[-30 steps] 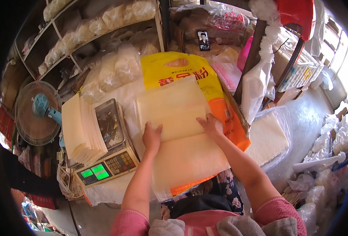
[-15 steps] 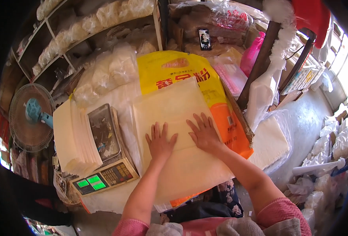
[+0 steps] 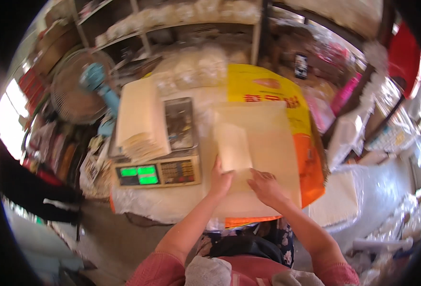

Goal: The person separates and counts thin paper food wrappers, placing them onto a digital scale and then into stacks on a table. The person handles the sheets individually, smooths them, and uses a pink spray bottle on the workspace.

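Large thin pale yellowish sheets (image 3: 277,138) lie on the table in front of me. On them rests a smaller folded, lighter oblong of sheet (image 3: 235,151). My left hand (image 3: 221,180) is closed at its near left corner, thumb across the near edge. My right hand (image 3: 266,187) is at the near right corner, fingers partly bent and blurred; whether it grips is unclear. To the left, a thick folded stack of pale sheets (image 3: 141,119) lies on a scale (image 3: 179,172) with lit green displays.
A yellow and orange printed bag (image 3: 310,164) lies beneath the sheets. Bagged goods (image 3: 191,66) lie behind. A fan (image 3: 84,88) stands at the left. A phone (image 3: 301,66) is propped at the back. More pale sheets in plastic (image 3: 334,198) sit at the right.
Both hands were spread flat on the large sheets; now they are drawn closer together at a smaller folded piece. The left hand has closed. The view has swung left.
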